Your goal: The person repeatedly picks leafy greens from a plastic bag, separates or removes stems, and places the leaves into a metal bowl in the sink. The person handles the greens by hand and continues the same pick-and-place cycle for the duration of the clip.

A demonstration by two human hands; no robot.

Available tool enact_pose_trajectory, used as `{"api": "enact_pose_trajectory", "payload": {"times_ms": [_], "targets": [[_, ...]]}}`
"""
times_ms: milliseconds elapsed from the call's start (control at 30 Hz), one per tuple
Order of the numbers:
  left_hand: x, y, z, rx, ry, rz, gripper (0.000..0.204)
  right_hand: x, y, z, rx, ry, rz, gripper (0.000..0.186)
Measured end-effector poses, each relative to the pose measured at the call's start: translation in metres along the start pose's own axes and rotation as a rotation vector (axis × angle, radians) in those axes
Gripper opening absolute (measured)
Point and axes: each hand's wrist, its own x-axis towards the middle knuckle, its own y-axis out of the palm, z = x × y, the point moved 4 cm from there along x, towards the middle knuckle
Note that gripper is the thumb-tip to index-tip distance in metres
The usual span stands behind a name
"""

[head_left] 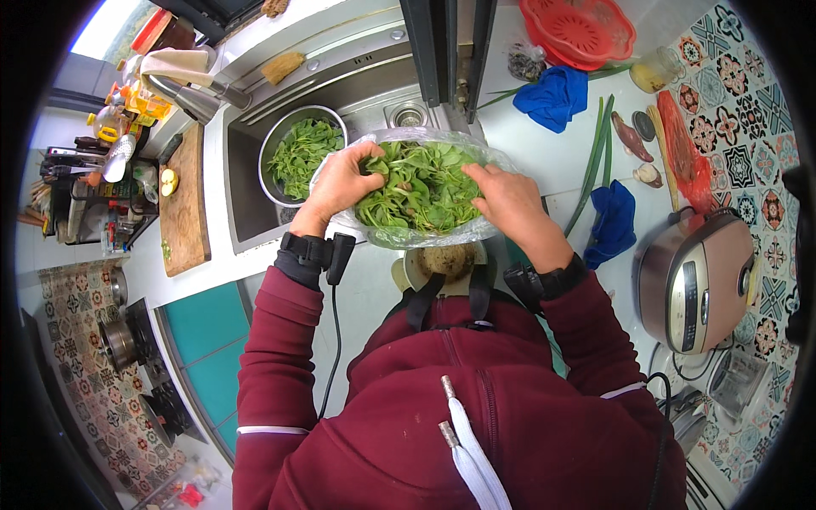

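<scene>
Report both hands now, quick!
Left hand: partly curled at left rim of plastic bag; grip unclear.
Right hand: partly curled at right edge of leafy greens; grip unclear.

The right-hand white tabletop (548, 161) supports a red basket (585, 30), two blue cloths (552, 98), green stalks (593, 161) and a rice cooker (718, 272).

So I've got patterned wall tiles (738, 92) on my right, more on my far left, white countertops (552, 160), teal cabinet doors (204, 321) below on the left, and bright daylight in the window (100, 27) up left.
</scene>
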Motion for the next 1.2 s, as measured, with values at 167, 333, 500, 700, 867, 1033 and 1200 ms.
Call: {"api": "enact_pose_trajectory", "payload": {"times_ms": [167,333,500,700,867,1033,1200], "targets": [[0.001,0.004,-0.016,-0.247,0.0,0.109,0.022,0.0,-0.015,0.011,0.142,-0.035,-0.125,0.057],[0.005,0.009,-0.053,-0.376,0.094,0.138,0.022,0.007,-0.021,0.015,0.693,-0.022,-0.121,0.061],[0.013,0.017,-0.073,-0.573,0.072,0.186,0.018,0.017,-0.027,0.017,0.767,-0.112,-0.308,0.053],[0.009,0.027,-0.047,-0.707,-0.125,0.284,0.028,0.022,-0.014,0.004,0.878,0.06,-0.154,0.039],[-0.007,0.017,-0.007,-0.423,-0.254,0.173,0.032,0.028,0.01,0.004,0.576,0.102,-0.086,0.035],[-0.022,0.008,-0.012,0.224,0.075,-0.156,0.023,0.026,0.015,0.003,0.535,0.084,-0.1,0.038],[-0.033,0.021,-0.034,0.344,0.275,-0.232,0.021,0.018,-0.001,0.007,0.464,0.024,-0.273,0.036]]}}
